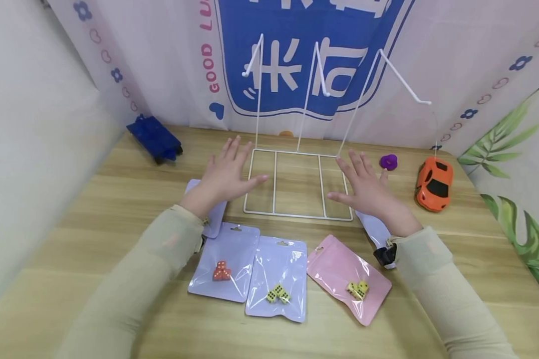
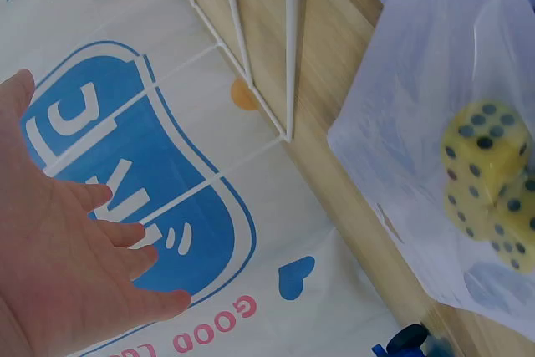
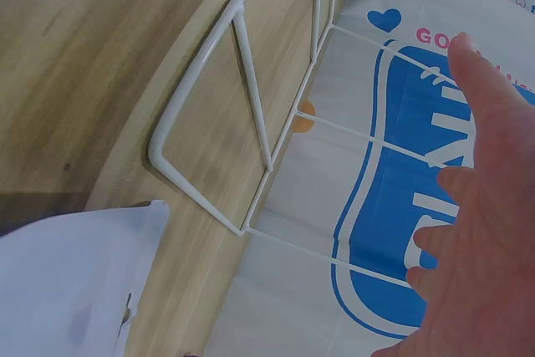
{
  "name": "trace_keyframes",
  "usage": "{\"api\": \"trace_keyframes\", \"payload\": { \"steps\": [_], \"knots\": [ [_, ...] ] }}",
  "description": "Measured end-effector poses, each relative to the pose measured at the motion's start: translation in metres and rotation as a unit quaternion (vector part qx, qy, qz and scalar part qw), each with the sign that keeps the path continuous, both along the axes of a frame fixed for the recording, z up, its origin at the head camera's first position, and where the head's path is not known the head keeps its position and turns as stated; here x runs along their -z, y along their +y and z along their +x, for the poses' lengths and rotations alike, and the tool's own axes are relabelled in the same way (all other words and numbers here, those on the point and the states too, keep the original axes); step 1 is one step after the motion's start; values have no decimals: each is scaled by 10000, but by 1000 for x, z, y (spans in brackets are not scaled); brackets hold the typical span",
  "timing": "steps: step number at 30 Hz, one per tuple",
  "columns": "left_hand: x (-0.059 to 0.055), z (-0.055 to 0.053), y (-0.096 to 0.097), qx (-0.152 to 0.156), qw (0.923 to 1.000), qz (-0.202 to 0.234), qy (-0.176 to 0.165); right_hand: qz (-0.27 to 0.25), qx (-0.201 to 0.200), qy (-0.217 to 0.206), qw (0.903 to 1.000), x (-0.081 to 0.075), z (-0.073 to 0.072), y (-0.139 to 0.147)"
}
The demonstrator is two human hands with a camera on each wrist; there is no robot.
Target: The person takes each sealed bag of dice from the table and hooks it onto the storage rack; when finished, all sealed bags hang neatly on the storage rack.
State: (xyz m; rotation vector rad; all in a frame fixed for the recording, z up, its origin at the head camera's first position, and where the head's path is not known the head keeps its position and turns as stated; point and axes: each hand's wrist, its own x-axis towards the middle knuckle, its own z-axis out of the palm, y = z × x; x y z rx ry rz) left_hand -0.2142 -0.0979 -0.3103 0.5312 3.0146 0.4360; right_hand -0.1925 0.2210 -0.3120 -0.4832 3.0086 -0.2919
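Observation:
My left hand [image 1: 228, 174] hovers with spread fingers by the left side of a white wire rack [image 1: 296, 216]. Over the rack's right side my right hand [image 1: 364, 187] is likewise spread, holding nothing. The rack has a flat base and three tall uprights with hooked arms, all bare. Nearer me lie a lilac pouch with red dice [image 1: 233, 239], a lilac pouch with yellow dice [image 1: 276, 264] and a tilted pink pouch with yellow dice [image 1: 337, 259]. Another lilac pouch [image 2: 410, 123] lies under my left wrist, and one more [image 3: 75, 282] is partly hidden below my right wrist.
A dark blue toy vehicle [image 1: 154, 138] sits at the back left. At the back right are a small purple object [image 1: 388, 161] and an orange toy car [image 1: 434, 184]. A printed curtain [image 1: 170, 75] hangs behind the wooden table [image 1: 85, 239].

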Motion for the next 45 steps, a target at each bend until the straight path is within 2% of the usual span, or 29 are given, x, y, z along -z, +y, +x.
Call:
{"api": "trace_keyframes", "payload": {
  "steps": [12, 16, 18, 20, 25, 29, 32, 34, 37, 39, 40, 42, 45],
  "knots": [
    [2, -14, 8, 135, 9999, 33, 64, -249, 127, 180, 9994, -3, -2, 11],
    [1, -23, 11, 171, 9997, 113, -91, -448, 158, 202, 9987, -5, 1, 14],
    [-1, -32, 12, 178, 9989, 327, -273, -508, 152, 200, 9984, -5, 4, 16],
    [-2, -46, 11, 130, 9954, 759, -570, -560, 142, 183, 9982, -6, 8, 19],
    [3, -91, 12, -130, 9740, 1981, -1093, -612, 17, 299, 9977, -5, 24, 26],
    [11, -120, 22, -381, 9640, 2393, -1091, -621, -87, 545, 9965, -2, 42, 33],
    [16, -133, 28, -584, 9580, 2587, -1089, -687, -100, 666, 9954, -1, 57, 38],
    [20, -138, 30, -740, 9530, 2671, -1225, -754, -87, 698, 9947, 0, 66, 41],
    [24, -144, 32, -845, 9495, 2720, -1313, -805, -36, 773, 9937, 1, 77, 45],
    [27, -147, 33, -843, 9494, 2756, -1247, -853, 37, 816, 9930, 2, 82, 49],
    [28, -149, 33, -811, 9526, 2708, -1128, -867, 70, 847, 9926, 3, 84, 51],
    [31, -152, 33, -778, 9612, 2516, -824, -900, 137, 858, 9921, 3, 87, 55],
    [33, -156, 31, -786, 9760, 2005, -313, -944, 317, 682, 9927, 5, 88, 62]
  ]
}}
